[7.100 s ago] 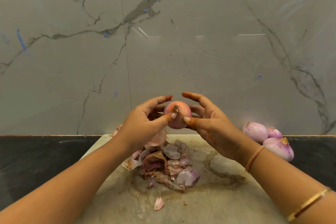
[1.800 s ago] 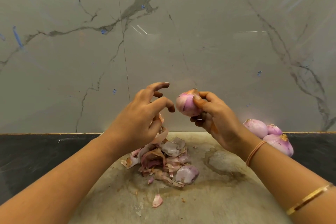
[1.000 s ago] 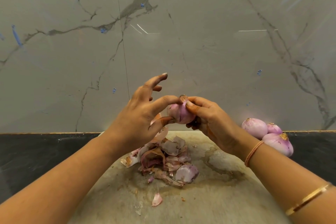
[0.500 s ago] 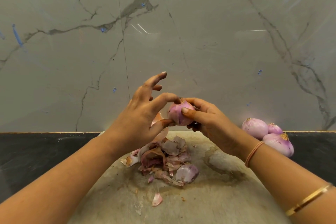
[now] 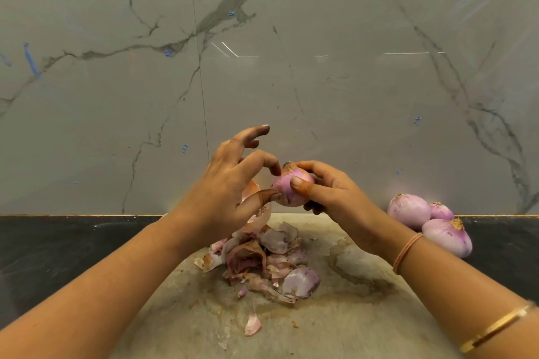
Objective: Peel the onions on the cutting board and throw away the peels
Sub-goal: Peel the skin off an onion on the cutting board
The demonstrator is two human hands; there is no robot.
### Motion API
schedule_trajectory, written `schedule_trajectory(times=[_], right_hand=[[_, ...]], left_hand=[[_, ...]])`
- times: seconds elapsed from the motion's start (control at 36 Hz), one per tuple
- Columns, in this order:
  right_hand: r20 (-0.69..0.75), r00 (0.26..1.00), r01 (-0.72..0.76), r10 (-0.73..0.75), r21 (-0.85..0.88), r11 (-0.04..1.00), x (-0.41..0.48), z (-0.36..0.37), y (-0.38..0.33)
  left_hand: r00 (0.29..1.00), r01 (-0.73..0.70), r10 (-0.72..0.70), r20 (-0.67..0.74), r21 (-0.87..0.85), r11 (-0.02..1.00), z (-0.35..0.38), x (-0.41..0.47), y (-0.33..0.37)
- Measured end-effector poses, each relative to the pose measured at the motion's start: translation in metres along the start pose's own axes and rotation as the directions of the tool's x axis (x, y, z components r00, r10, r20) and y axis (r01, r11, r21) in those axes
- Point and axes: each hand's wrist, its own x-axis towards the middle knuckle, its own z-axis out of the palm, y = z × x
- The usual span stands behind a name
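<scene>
Fingers (image 5: 309, 190) pinching onion (image 5: 282, 185), peels (image 5: 262, 262) below, onions (image 5: 408, 211) beside

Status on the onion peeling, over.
Right hand grips onion; left hand pinches it. Peel pile on cutting board. Three onions sit at right.

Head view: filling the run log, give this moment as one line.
right hand: holds onion | left hand: pinches onion | peels: piled on cutting board | other onions: beside it
</scene>
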Motion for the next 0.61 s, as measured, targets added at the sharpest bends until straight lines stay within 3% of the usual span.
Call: schedule_trajectory(times=[0.31,0.44,0.61], right_hand=[[-0.045,0.999,0.006,-0.006,0.001,1.000,-0.0003,0.0012,-0.0010],[-0.187,0.981,-0.023,0.053,0.158,0.987,0.0018,-0.0030,-0.0042],[-0.228,0.960,-0.051,0.162,0.427,0.903,0.0040,-0.0043,-0.0066]], left_hand=[[1.000,-0.017,0.016,0.021,0.034,0.999,0.0058,-0.0002,-0.0045],[0.997,0.012,-0.014,0.071,0.033,0.999,0.0043,-0.0017,0.0002],[0.994,-0.021,0.010,0.113,0.096,0.995,0.0041,-0.0032,-0.0004]])
